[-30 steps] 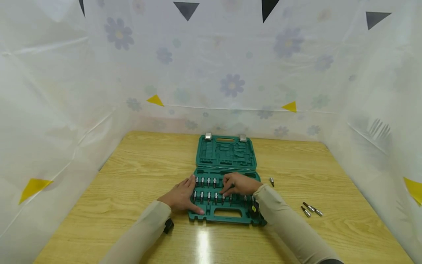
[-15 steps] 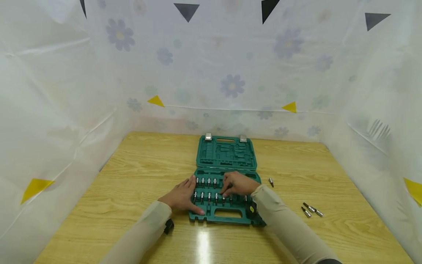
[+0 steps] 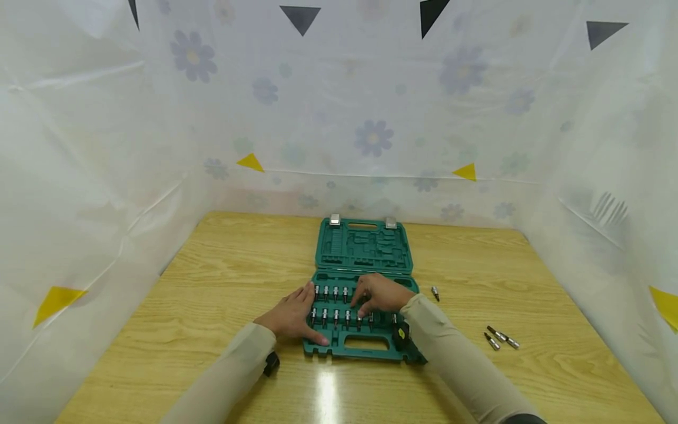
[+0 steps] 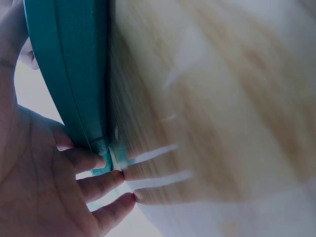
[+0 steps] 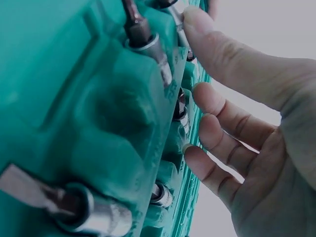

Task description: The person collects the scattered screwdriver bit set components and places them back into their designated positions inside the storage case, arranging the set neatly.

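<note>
A green plastic tool case (image 3: 365,353) lies opened flat on the wooden table, its lid (image 3: 362,244) tilted away at the back. Two rows of short silver bit sockets (image 3: 336,318) sit in its slots. My left hand (image 3: 288,315) rests along the case's left edge, thumb stretched over the front corner. Over the right part of the rows is my right hand (image 3: 384,294), with thumb and index finger parted. In the right wrist view its thumb (image 5: 217,49) touches or nearly touches a bit socket (image 5: 178,24), while other fingertips are at the case; the index finger is mostly hidden.
One loose bit socket (image 3: 435,293) lies right of the case. Farther right, a small group of bit sockets (image 3: 492,341) lies on the table (image 3: 238,253). Pale flowered sheeting (image 3: 371,106) encloses the back and sides.
The right thumb and index finger, close together before, have spread apart, and the hand has shifted very slightly. My left hand and the case stay in place.
</note>
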Available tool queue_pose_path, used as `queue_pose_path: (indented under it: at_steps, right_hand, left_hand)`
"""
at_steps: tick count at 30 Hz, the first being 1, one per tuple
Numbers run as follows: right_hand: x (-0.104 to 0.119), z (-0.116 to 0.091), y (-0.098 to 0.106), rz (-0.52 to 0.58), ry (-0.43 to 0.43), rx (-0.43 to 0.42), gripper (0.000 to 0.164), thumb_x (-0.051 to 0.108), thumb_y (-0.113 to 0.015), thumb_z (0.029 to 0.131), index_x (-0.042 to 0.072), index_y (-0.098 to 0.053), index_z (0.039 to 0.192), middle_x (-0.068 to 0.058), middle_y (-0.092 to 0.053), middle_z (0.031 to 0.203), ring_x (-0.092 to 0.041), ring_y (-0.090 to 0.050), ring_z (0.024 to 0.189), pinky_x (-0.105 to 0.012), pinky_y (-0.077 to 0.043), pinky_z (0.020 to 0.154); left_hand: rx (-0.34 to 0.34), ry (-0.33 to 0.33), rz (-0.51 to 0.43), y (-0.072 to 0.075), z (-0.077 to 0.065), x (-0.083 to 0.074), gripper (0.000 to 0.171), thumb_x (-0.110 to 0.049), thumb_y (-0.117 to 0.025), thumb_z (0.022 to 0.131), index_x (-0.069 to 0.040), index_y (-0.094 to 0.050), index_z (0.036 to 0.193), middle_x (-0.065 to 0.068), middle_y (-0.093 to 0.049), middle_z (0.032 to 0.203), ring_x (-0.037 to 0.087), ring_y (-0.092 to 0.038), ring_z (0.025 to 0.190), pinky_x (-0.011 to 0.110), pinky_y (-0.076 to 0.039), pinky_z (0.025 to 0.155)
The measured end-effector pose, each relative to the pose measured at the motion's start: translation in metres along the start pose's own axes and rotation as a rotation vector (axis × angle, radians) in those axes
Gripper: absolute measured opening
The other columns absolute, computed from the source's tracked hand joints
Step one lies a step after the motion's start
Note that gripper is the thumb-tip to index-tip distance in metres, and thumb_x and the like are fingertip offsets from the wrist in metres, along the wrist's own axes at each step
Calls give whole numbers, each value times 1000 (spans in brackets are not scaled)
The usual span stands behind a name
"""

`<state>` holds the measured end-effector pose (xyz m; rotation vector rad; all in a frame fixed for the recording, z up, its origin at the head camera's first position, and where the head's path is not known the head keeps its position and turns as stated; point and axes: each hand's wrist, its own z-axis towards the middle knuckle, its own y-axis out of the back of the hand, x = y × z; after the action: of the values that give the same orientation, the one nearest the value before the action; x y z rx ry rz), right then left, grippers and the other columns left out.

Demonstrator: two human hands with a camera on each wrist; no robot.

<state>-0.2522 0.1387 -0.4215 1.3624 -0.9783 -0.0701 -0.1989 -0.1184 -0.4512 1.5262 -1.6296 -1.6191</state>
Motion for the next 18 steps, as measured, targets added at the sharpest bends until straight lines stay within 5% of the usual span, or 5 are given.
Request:
queue_pose_path:
  at_steps: [18]
  right_hand:
    - [-1, 10, 3, -9, -41, 50, 16, 15, -80, 78, 16, -74, 93, 2, -57, 98, -16, -53, 90, -33, -48, 78]
  left_hand:
    - [1, 0, 3, 0, 0, 1, 131, -72, -71, 68, 1, -3, 154, 16, -1, 160, 36, -10, 146, 54, -17, 114]
